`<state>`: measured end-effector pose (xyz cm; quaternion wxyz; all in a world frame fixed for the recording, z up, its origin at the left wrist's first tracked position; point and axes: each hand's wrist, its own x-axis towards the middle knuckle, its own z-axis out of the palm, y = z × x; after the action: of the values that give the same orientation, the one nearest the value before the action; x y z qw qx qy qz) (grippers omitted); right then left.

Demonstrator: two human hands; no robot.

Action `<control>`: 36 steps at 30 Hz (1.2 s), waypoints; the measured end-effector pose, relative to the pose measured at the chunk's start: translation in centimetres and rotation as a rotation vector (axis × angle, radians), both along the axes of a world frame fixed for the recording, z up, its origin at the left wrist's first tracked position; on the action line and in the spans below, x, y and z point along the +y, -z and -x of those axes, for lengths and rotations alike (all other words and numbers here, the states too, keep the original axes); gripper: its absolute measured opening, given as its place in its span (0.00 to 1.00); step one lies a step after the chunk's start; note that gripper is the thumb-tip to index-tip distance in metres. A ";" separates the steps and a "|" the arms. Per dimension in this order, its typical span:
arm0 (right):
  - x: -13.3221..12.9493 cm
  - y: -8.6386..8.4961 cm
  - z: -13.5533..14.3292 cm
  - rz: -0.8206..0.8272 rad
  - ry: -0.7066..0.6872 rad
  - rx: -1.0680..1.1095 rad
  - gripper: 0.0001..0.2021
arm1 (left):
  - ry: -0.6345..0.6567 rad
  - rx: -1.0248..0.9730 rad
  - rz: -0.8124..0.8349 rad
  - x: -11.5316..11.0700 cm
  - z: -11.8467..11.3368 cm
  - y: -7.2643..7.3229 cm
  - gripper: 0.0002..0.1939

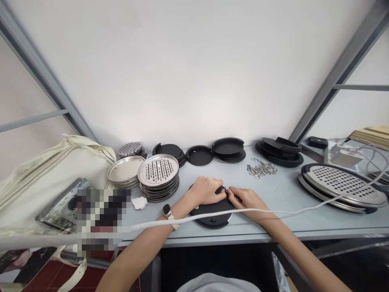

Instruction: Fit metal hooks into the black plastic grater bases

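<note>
On the bench before me lies a round black plastic holder (212, 217) with a strip of bright metal edge showing at its lower right. My left hand (206, 190), with a watch on its wrist, is closed over the far side of this holder, fingers curled at its rim. At that same rim my right hand (244, 200) pinches something small, mostly hidden by the fingertips. To the right, a loose pile of small metal wire pieces (261, 168) lies on the bench. Left of my hands stands a stack of round metal grater plates (158, 170).
Plain metal discs (126, 169) are stacked at left, beside a cloth bag (82, 162). Black round parts (199, 155) line the wall. Large grater plates (343, 182) lie at right. A white cable (291, 211) crosses in front of my arms.
</note>
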<state>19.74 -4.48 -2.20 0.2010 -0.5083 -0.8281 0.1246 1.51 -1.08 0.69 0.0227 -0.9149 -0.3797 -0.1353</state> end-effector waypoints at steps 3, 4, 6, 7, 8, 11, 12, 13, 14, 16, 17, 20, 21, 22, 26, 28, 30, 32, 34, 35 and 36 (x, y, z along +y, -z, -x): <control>0.1 0.3 -0.1 -0.039 0.021 0.015 0.15 | 0.043 0.001 0.006 0.0 0.2 -0.1 0.11; 0.2 0.4 -0.2 -0.050 0.035 0.014 0.15 | 0.070 0.001 0.014 0.0 0.2 -0.1 0.11; 0.3 0.6 -0.2 -0.059 0.063 0.006 0.15 | 0.126 -0.002 0.022 0.0 0.3 -0.1 0.10; 0.4 0.6 -0.2 -0.056 0.072 0.000 0.14 | 0.148 -0.006 0.019 0.0 0.4 -0.1 0.10; 0.4 0.6 -0.2 -0.050 0.074 -0.006 0.14 | 0.164 -0.011 0.012 0.0 0.4 -0.1 0.10; 0.4 0.5 -0.1 -0.011 0.035 -0.022 0.15 | 0.194 -0.017 -0.005 0.0 0.4 0.0 0.10; 0.3 0.4 -0.1 0.005 0.017 -0.025 0.15 | 0.203 -0.016 -0.003 -0.1 0.4 0.0 0.10; 0.3 0.3 -0.1 0.020 0.000 -0.025 0.16 | 0.210 -0.014 0.001 -0.1 0.4 0.0 0.10; 0.3 0.2 -0.1 0.034 -0.012 -0.023 0.16 | 0.216 -0.012 0.005 -0.1 0.4 0.0 0.10; 0.2 0.1 -0.1 0.052 -0.027 -0.012 0.17 | 0.223 -0.011 0.007 -0.2 0.4 0.1 0.10; 0.2 0.0 -0.1 0.058 -0.033 -0.007 0.17 | 0.224 -0.012 0.005 -0.2 0.4 0.1 0.10; 0.2 -0.1 -0.2 0.068 -0.042 -0.001 0.18 | 0.219 -0.015 0.000 -0.2 0.4 0.1 0.10; 0.1 -0.1 -0.2 0.070 -0.040 -0.002 0.18 | 0.211 -0.012 0.002 -0.2 0.4 0.1 0.10; 0.1 -0.1 -0.2 0.072 -0.036 -0.003 0.18 | 0.200 -0.008 0.006 -0.2 0.3 0.1 0.10; 0.1 -0.2 -0.2 0.078 -0.022 -0.011 0.18 | 0.153 0.010 0.016 -0.3 0.3 -0.1 0.09; 0.1 -0.1 -0.2 0.076 -0.022 -0.015 0.18 | 0.132 0.025 0.017 -0.4 0.3 -0.2 0.10; 0.1 -0.1 -0.3 0.074 -0.021 -0.019 0.18 | 0.118 0.038 0.013 -0.5 0.2 -0.4 0.11; 0.1 0.0 -0.3 0.076 -0.022 -0.022 0.17 | 0.120 0.041 0.006 -0.6 0.2 -0.5 0.11; 0.1 0.1 -0.4 0.077 -0.022 -0.023 0.17 | 0.135 0.039 0.006 -0.6 0.2 -0.6 0.11; 0.1 0.2 -0.4 0.078 -0.022 -0.023 0.17 | 0.144 0.038 0.011 -0.6 0.3 -0.6 0.10; 0.2 0.2 -0.4 0.078 -0.023 -0.023 0.17 | 0.151 0.039 0.017 -0.5 0.3 -0.5 0.09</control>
<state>20.13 -4.33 -2.42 0.1701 -0.5077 -0.8306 0.1531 1.26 -1.62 1.23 0.0119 -0.9435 -0.3103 -0.1157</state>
